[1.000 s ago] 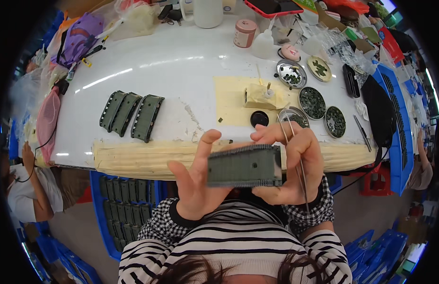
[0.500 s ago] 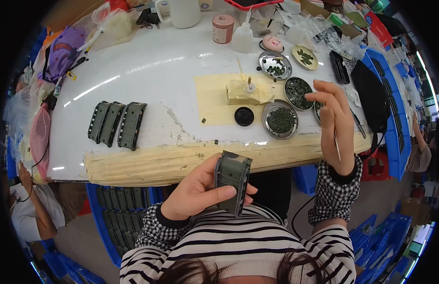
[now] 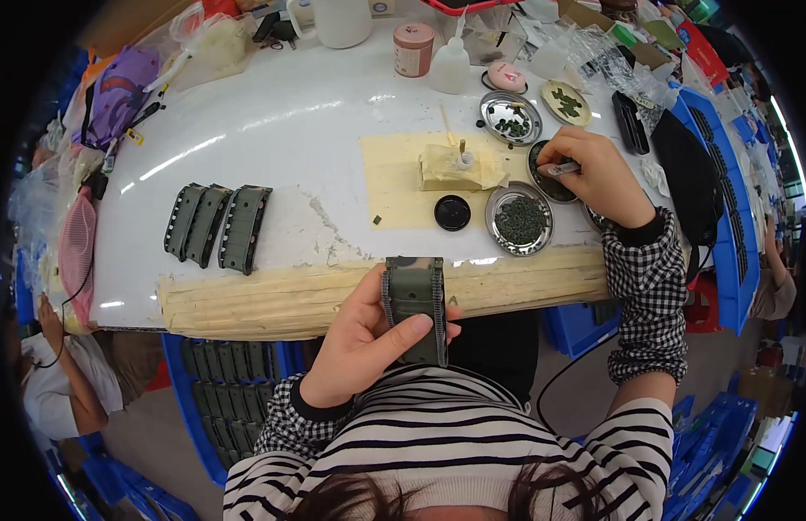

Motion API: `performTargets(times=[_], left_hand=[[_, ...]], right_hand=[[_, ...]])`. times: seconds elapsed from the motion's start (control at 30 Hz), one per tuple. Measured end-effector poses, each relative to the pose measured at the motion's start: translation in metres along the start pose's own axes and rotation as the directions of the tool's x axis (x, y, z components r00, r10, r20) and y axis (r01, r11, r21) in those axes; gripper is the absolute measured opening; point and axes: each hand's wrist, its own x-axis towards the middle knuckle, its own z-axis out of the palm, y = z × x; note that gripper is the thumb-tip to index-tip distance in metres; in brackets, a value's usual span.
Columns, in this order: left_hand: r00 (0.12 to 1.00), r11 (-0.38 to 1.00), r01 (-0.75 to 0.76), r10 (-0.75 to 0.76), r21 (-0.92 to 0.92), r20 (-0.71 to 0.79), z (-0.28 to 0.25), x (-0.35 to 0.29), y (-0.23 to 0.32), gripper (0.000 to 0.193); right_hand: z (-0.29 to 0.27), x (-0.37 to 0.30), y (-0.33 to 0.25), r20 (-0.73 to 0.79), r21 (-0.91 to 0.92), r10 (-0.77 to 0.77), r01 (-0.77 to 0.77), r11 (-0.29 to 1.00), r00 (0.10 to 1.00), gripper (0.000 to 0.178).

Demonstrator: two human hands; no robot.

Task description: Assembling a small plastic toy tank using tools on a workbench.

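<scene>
My left hand [image 3: 355, 347] is wrapped round a dark green, curved plastic part [image 3: 414, 291] with toothed long edges, held upright in front of the table edge. At the right, my right hand [image 3: 601, 174] grips metal tweezers [image 3: 563, 169]; their tips are hidden among the fingers over a round dish [image 3: 533, 154] of small dark pieces. Just left of that hand lies a metal dish [image 3: 518, 217] of tiny green pieces. Another dish [image 3: 511, 117] with a few pieces and a cream lid [image 3: 566, 102] with green bits sit farther back.
Three similar green parts [image 3: 245, 230] lie at the left. Mid-table are a masking-taped block [image 3: 455, 171] with a small pot and a black cap [image 3: 452, 212]. A white squeeze bottle [image 3: 451, 68] and pink tin [image 3: 413, 49] stand behind. Below the table, a blue crate [image 3: 188, 408] holds more parts.
My right hand has turned over and come down with the tweezers onto the dish of dark pieces. The part in my left hand has risen slightly and shifted a little left.
</scene>
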Motion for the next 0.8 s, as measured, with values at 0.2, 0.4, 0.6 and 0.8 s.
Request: performTargets(times=[0.2,0.4,0.6,0.8], left_hand=[[0.986,0.973,-0.137,0.152,0.187,-0.069,0.002,0.004,-0.004,0.042],[0.973,0.950,-0.191,0.216,0.247,-0.078,-0.002,0.003,-0.008,0.039],[0.973,0.944,-0.190,0.217,0.271,-0.073,-0.002,0.002,-0.009,0.037],[0.975,0.937,-0.187,0.214,0.295,-0.061,-0.003,0.002,-0.009,0.038]], right_hand=[[-0.008,0.007,-0.003,0.072,0.036,0.007,-0.009,0.999,0.997,0.013],[-0.009,0.010,-0.003,0.109,0.047,-0.022,0.017,0.999,0.994,0.012],[-0.006,0.008,0.003,0.119,0.034,-0.006,0.002,0.999,0.993,0.013],[-0.006,0.006,0.008,0.115,0.041,-0.003,-0.002,0.999,0.993,0.014]])
